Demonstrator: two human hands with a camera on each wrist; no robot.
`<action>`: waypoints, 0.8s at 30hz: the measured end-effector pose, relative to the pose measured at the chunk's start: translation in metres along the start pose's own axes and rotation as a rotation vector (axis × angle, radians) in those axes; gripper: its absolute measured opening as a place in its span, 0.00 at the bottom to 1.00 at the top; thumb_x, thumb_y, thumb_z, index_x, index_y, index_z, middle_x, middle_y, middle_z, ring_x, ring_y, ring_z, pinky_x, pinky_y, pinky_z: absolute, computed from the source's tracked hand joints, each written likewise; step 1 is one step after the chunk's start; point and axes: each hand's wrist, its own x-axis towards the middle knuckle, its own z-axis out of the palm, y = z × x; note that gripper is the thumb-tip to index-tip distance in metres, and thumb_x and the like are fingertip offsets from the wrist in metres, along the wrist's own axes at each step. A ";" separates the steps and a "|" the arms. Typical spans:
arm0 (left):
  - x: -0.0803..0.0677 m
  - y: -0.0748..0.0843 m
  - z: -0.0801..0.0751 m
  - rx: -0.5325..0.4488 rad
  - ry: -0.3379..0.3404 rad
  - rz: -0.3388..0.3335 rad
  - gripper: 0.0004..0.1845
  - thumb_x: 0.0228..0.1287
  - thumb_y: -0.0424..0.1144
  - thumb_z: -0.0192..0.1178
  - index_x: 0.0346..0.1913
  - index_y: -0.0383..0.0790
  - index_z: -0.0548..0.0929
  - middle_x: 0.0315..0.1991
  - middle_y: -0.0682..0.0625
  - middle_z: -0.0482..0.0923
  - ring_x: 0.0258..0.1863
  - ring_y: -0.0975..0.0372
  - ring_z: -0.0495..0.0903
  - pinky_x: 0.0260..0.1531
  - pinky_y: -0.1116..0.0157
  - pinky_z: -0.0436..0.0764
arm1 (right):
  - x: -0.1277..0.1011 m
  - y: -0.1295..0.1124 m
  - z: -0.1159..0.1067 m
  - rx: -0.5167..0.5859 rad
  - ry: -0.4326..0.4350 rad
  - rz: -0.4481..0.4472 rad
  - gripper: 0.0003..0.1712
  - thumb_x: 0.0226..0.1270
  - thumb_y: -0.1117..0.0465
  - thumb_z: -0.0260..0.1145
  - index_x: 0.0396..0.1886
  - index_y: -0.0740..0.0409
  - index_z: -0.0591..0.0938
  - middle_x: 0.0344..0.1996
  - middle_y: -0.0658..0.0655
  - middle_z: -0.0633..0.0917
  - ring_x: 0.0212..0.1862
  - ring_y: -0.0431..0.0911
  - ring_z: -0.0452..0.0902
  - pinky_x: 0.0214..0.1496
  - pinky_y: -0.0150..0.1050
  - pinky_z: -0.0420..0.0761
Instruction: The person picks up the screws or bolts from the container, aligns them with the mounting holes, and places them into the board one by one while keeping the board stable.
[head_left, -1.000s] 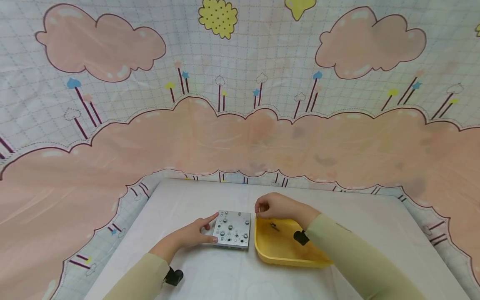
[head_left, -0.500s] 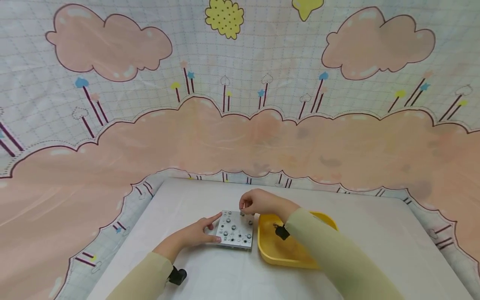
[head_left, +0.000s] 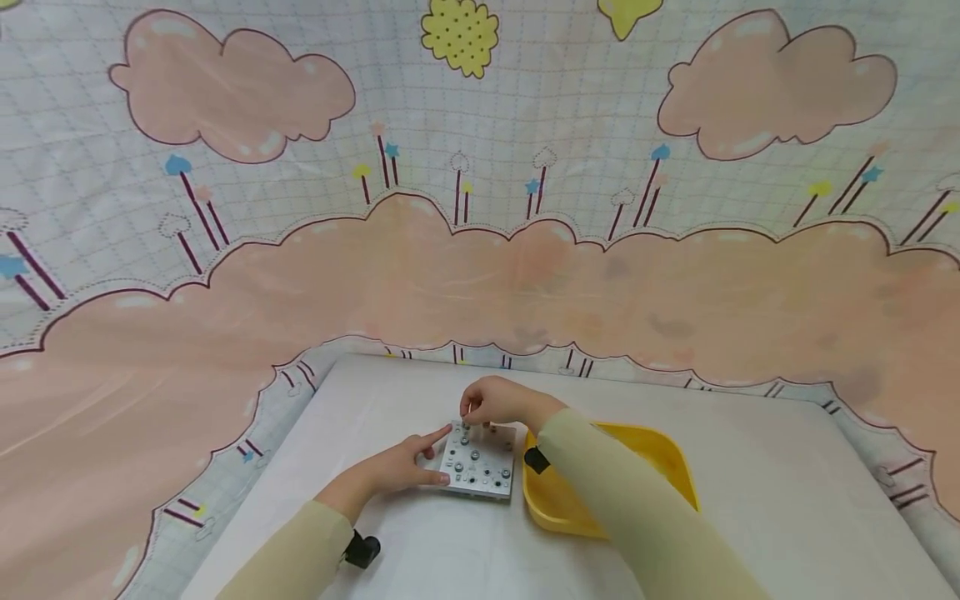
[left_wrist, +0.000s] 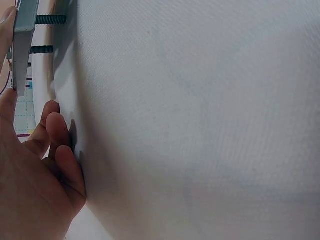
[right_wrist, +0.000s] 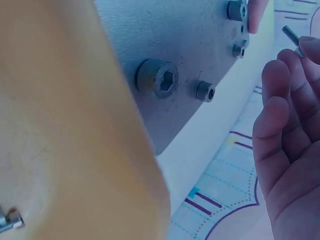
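Several socket-head bolts already sit in the metal plate (head_left: 478, 461) at the middle of the bench (head_left: 750, 467), and as I judge it the work is partway through — at least one loose bolt still lies in the yellow tray (head_left: 660, 450) at the plate's 3 o'clock. The right hand (head_left: 495, 404) hovers over the plate's 12 o'clock edge, fingertips curled and pinching a small screw (right_wrist: 292, 39), whose long axis runs roughly upright in the head view — I cannot tell which end is down. The left hand (head_left: 397, 467) steadies the plate at 9 o'clock, thumb and forefinger clasping its edge, other fingers curled on the bench.
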 end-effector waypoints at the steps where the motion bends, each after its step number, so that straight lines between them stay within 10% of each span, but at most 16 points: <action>1: 0.001 0.000 0.001 0.002 0.001 0.003 0.50 0.53 0.60 0.72 0.77 0.63 0.58 0.49 0.50 0.69 0.46 0.55 0.69 0.50 0.51 0.68 | 0.002 0.000 0.001 0.005 0.002 0.007 0.02 0.67 0.62 0.67 0.34 0.52 0.84 0.25 0.49 0.80 0.30 0.47 0.78 0.32 0.34 0.75; 24: 0.002 0.001 0.002 0.007 0.005 -0.014 0.50 0.53 0.59 0.72 0.77 0.63 0.59 0.47 0.51 0.69 0.44 0.57 0.68 0.46 0.53 0.68 | 0.025 -0.002 0.019 -0.188 0.025 0.108 0.06 0.67 0.59 0.69 0.28 0.46 0.83 0.27 0.48 0.79 0.28 0.40 0.73 0.32 0.33 0.73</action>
